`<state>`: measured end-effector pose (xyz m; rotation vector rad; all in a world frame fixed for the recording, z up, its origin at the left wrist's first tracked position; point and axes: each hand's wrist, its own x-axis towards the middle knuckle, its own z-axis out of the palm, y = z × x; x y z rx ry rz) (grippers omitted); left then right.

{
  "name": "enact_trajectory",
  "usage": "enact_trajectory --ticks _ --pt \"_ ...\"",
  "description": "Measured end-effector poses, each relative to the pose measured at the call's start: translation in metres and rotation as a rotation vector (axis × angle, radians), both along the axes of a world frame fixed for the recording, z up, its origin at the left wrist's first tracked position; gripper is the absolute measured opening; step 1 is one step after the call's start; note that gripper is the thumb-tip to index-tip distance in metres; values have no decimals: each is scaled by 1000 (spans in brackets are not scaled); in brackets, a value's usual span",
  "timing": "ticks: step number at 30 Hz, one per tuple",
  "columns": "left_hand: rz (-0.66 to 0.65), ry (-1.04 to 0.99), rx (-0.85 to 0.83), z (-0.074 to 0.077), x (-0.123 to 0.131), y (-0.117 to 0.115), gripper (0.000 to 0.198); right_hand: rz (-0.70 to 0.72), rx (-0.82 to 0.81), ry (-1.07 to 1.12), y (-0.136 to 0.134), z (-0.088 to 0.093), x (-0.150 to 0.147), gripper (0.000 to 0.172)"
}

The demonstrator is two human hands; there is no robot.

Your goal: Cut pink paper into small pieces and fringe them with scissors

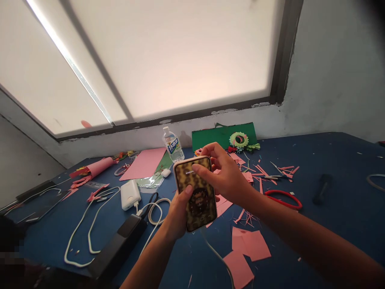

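Observation:
A smartphone (pixel 197 196) in a light case is held upright above the table, its lit screen facing me with a patterned wallpaper and a round keypad. My left hand (pixel 179 210) grips its lower left side, the thumb lying over the screen. At the top right of the phone is my right hand (pixel 222 172), its thumb over the upper screen and its bent index finger at the top edge. Some fingers of both hands are hidden behind the phone. A pale cable (pixel 218 255) runs on the table below the phone.
Pink paper squares (pixel 255 245) and scraps lie right of centre, near a red ring (pixel 284 199). On the left are a white power bank (pixel 130 194), a black box (pixel 120 245) and cables. A bottle (pixel 173 145) and green card (pixel 210 138) stand at the back.

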<state>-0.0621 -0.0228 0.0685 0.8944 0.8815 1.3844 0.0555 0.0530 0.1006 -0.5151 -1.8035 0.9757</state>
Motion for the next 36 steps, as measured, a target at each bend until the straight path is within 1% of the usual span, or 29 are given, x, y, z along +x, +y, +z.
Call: enact_trajectory --ticks 2,7,10,12,14,17,19,21,23,25,26,28,29,31,34,36 --pt "6 15 -4 0 0 -1 44 22 -20 13 0 0 0 27" --pt "-23 28 27 1 1 0 44 79 -62 84 0 0 2 24" --pt "-51 2 32 1 2 1 44 111 -74 89 0 -9 8 25" --pt "-71 -33 37 2 1 1 46 122 -84 37 2 -20 18 29" --pt "-74 -68 31 2 0 1 50 89 -79 -85 5 -35 33 32" --pt "-53 -95 -34 0 -11 1 54 43 -129 -335 9 -61 69 35" --pt "-50 -77 -122 -6 -24 2 55 -44 -107 -482 13 -78 99 36" --pt "-43 -6 -237 -18 -40 3 54 -180 -42 -600 18 -95 131 35" --pt "8 109 -319 -34 -57 5 52 -273 21 -665 26 -112 162 37" --pt "86 293 -379 -53 -70 9 56 -314 80 -744 36 -128 187 38" --pt "149 406 -412 -62 -75 11 57 -347 118 -770 40 -136 197 39" --pt "219 491 -443 -74 -83 16 61 -396 163 -784 48 -148 211 41" --pt "247 534 -453 -78 -85 19 62 -408 168 -788 51 -153 215 42" --pt "287 626 -467 -81 -89 24 64 -408 153 -795 54 -158 218 43" --pt "345 811 -480 -76 -95 31 66 -387 129 -809 53 -159 214 43" --pt "382 944 -470 -74 -96 31 65 -373 131 -824 51 -157 211 44"
